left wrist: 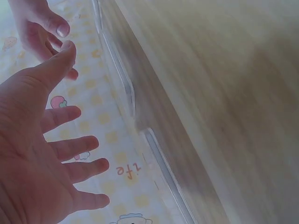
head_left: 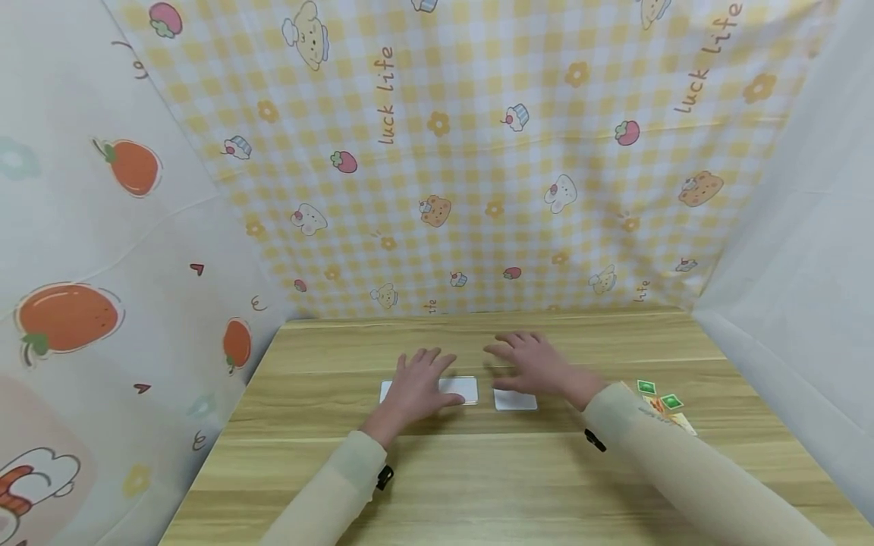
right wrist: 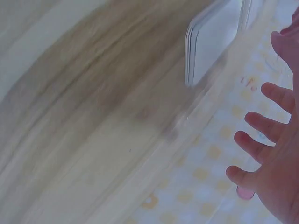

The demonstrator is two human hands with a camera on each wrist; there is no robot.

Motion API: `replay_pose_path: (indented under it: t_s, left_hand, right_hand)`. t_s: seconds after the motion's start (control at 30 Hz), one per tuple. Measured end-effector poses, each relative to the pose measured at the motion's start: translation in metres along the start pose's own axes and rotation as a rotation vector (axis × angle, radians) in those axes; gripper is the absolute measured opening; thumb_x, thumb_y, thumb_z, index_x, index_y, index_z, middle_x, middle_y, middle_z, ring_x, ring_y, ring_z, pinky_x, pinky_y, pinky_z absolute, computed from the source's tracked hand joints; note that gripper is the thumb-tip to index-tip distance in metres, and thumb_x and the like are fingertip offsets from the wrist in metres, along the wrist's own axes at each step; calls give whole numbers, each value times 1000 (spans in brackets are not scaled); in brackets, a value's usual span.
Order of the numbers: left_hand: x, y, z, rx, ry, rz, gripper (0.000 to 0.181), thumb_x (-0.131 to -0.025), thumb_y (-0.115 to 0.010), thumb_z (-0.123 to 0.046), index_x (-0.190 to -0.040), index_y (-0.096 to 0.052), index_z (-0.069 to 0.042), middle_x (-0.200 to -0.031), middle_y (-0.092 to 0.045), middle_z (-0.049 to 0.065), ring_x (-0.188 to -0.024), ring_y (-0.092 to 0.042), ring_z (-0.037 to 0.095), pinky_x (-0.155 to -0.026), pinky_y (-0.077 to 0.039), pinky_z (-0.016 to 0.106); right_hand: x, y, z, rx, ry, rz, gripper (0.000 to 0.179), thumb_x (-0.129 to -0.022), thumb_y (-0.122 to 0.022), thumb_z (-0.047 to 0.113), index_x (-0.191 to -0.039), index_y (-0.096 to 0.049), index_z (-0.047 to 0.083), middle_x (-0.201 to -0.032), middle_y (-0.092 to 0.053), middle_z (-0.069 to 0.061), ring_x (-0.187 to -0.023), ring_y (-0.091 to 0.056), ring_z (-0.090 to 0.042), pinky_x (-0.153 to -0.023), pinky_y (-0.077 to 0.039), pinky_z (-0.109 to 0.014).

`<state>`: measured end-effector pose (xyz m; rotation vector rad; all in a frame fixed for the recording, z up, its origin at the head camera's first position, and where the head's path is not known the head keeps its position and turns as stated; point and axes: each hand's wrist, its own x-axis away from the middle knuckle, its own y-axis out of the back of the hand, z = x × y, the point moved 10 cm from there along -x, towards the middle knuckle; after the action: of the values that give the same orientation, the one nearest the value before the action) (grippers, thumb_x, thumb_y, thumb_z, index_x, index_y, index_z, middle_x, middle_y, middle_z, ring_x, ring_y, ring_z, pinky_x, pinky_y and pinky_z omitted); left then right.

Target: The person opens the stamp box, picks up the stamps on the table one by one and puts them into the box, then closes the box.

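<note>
My left hand (head_left: 416, 385) hovers over the table with its fingers spread, above a row of white cards. A left white card (head_left: 385, 390) and a middle white card (head_left: 466, 388) show on either side of it, partly covered by it in the head view. My right hand (head_left: 536, 366) is held above a right white card (head_left: 515, 400), fingers apart and palm facing down. In the right wrist view that spot shows a small stack of white cards (right wrist: 215, 42) with layered edges. Both hands hold nothing.
Beside my right sleeve lie two small green cards (head_left: 646, 387) and some orange and cream printed cards (head_left: 681, 422), partly hidden by the sleeve. A patterned cloth (head_left: 478, 167) hangs along the wooden table's (head_left: 478, 485) back edge, with white cloths at both sides.
</note>
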<state>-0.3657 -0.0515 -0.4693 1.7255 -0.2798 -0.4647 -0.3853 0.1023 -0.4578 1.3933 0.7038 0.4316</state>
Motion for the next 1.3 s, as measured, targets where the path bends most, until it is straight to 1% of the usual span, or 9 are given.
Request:
replay_pose_path:
  t_s: [0.07,0.17,0.3,0.43,0.53,0.67,0.87,1.13,1.3]
  left_hand:
    - [2,0,3,-12,-3,6,83,-68,-59,-69,-137,-40,-27,-140,-36,9,-128,-30,34,-95,-17,66]
    - [4,-2,6,-9,-8,15,82,-68,-61,-67,-136,-40,-26,-141,-36,10,-128,-29,35,-95,-14,68]
    - [7,-5,10,8,-12,20,82,-67,-63,-66,-136,-42,-26,-141,-35,11,-128,-27,38,-94,-9,70]
    - [9,-8,16,26,-8,22,84,-65,-65,-66,-135,-43,-25,-141,-34,12,-128,-26,40,-93,-7,71]
    - [9,-10,20,34,-6,22,84,-64,-67,-64,-134,-44,-25,-141,-34,12,-128,-26,40,-93,-7,71]
    - [8,-12,24,32,-11,25,83,-63,-69,-63,-133,-45,-26,-141,-35,12,-127,-27,40,-91,-10,72]
    - [8,-14,27,49,-4,54,76,-66,-69,-60,-130,-49,-26,-142,-34,11,-128,-26,41,-91,-13,72]
    - [7,-20,28,134,-7,98,64,-69,-71,-53,-123,-55,-25,-142,-32,13,-128,-21,45,-89,-11,74]
    - [5,-24,28,149,-13,114,60,-68,-72,-49,-119,-55,-24,-143,-31,11,-130,-19,43,-89,-11,74]
  right_hand:
    - [-1,-3,7,-2,15,-4,69,-76,-58,61,-134,-44,26,-136,-41,-10,-121,-37,-33,-94,-29,-59]
    - [-2,-10,15,1,34,0,70,-76,-56,64,-133,-45,26,-136,-41,-10,-122,-36,-33,-93,-28,-60]
    - [-4,-20,22,11,35,21,72,-75,-53,68,-133,-45,27,-136,-41,-9,-122,-35,-32,-93,-27,-61]
    - [-5,-23,27,14,27,20,73,-73,-54,68,-133,-46,26,-136,-41,-9,-122,-35,-32,-93,-26,-62]
    - [-7,-24,30,21,17,22,74,-73,-55,69,-132,-47,26,-136,-41,-9,-123,-34,-32,-94,-26,-62]
    - [-10,-27,34,36,21,20,72,-73,-53,70,-131,-48,27,-135,-42,-8,-122,-35,-32,-94,-27,-61]
    - [-13,-32,37,29,17,14,70,-72,-54,70,-128,-51,27,-133,-44,-8,-121,-35,-32,-93,-26,-61]
    - [-14,-31,41,33,16,9,65,-72,-57,68,-121,-57,25,-130,-46,-8,-119,-36,-31,-92,-26,-62]
    - [-15,-35,42,17,21,18,63,-72,-56,68,-119,-59,25,-129,-47,-7,-118,-36,-29,-93,-25,-62]
